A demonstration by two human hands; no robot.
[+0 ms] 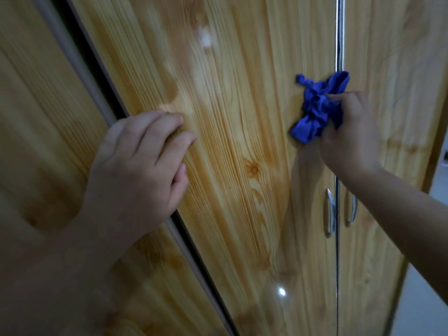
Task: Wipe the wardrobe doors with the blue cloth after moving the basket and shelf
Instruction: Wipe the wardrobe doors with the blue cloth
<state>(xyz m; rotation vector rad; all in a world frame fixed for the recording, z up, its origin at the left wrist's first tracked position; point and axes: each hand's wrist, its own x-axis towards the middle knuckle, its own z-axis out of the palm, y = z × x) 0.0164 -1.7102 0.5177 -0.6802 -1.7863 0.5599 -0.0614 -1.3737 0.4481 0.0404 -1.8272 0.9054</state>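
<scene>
Wiping at door's (242,166) right edge: right hand (349,139) fingers clench blue cloth (315,110); panel runs left toward left hand (135,166), fingers flat.

Only two hands and forearms of the person show, and both are bare. The left hand (135,166), left of and somewhat above the wardrobe door handle (330,212), is broad with short, rounded fingers. Its thick wrist widens into the left forearm (72,251), which is bare as far as the view reaches. The right hand (351,139), above the handle, is blurred. Its wrist runs into the right forearm (400,202), just right of the handle and equally bare. The fingernails are too blurred to make out.
</scene>
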